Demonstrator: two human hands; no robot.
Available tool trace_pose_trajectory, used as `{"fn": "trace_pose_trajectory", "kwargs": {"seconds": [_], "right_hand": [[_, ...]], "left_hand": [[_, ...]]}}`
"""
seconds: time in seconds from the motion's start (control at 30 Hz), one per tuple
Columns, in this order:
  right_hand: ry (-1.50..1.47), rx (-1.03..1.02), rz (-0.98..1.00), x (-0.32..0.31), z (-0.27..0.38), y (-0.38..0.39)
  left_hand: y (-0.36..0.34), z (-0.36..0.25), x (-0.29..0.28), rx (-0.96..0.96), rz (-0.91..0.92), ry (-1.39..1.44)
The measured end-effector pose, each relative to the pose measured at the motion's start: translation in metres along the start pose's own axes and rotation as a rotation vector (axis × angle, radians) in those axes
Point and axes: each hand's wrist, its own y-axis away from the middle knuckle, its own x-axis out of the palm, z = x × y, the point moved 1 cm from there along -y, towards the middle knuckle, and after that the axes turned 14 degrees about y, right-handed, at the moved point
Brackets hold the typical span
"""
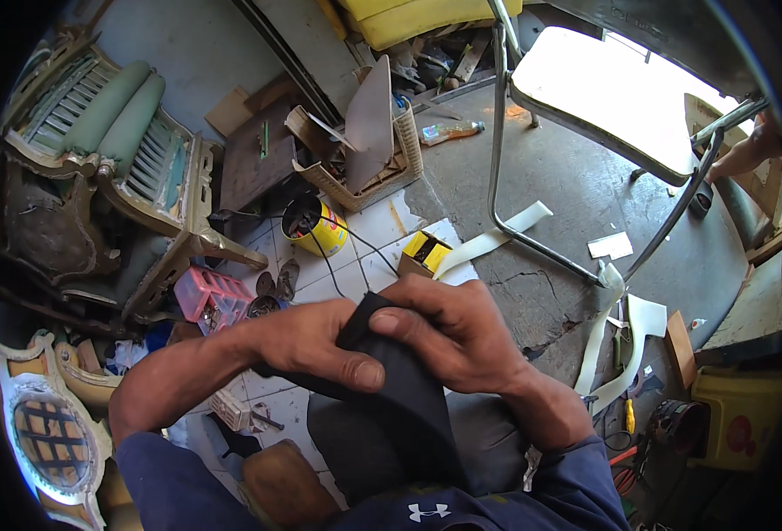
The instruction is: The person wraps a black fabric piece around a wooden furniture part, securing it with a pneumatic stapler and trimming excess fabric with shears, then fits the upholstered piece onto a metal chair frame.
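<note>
A black strip of fabric (409, 398) is stretched between my two hands, folded over at its upper end. My left hand (316, 341) grips its left edge, with the thumb lying across the cloth. Close beside it, my right hand (453, 332) pinches the folded top between thumb and fingers. A thin black cord (356, 237) loops out beyond the fold; whether it is joined to the fabric I cannot tell. The fabric's lower part hangs toward my body over a dark grey surface (338, 442).
Ahead stand a yellow tin (329, 237), a small yellow box (425, 254) and a woven basket (413, 146) of scraps. A pink organizer box (210, 296) and carved chair frames (165, 239) lie left. At right are a metal-framed chair (497, 133), white foam strips (634, 354) and a yellow-handled screwdriver (630, 416).
</note>
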Motion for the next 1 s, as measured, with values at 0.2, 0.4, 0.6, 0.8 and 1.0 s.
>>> {"fn": "trace_pose_trajectory", "kwargs": {"seconds": [0.2, 0.4, 0.6, 0.8, 1.0], "right_hand": [[0.084, 0.036, -0.036, -0.004, 0.011, 0.001], [0.096, 0.058, -0.020, -0.001, 0.017, 0.000], [0.079, 0.079, 0.049, 0.009, 0.018, -0.008], [0.125, 0.025, 0.148, 0.021, 0.006, -0.008], [0.225, -0.153, 0.155, 0.026, 0.002, -0.008]], "left_hand": [[0.009, -0.007, -0.012, -0.037, -0.069, -0.049], [0.018, 0.004, -0.003, 0.310, -0.192, -0.035], [0.025, 0.022, -0.019, 0.152, -0.146, -0.048], [0.017, 0.024, -0.005, -0.107, 0.021, 0.042], [0.008, 0.021, -0.006, -0.217, 0.037, -0.150]]}}
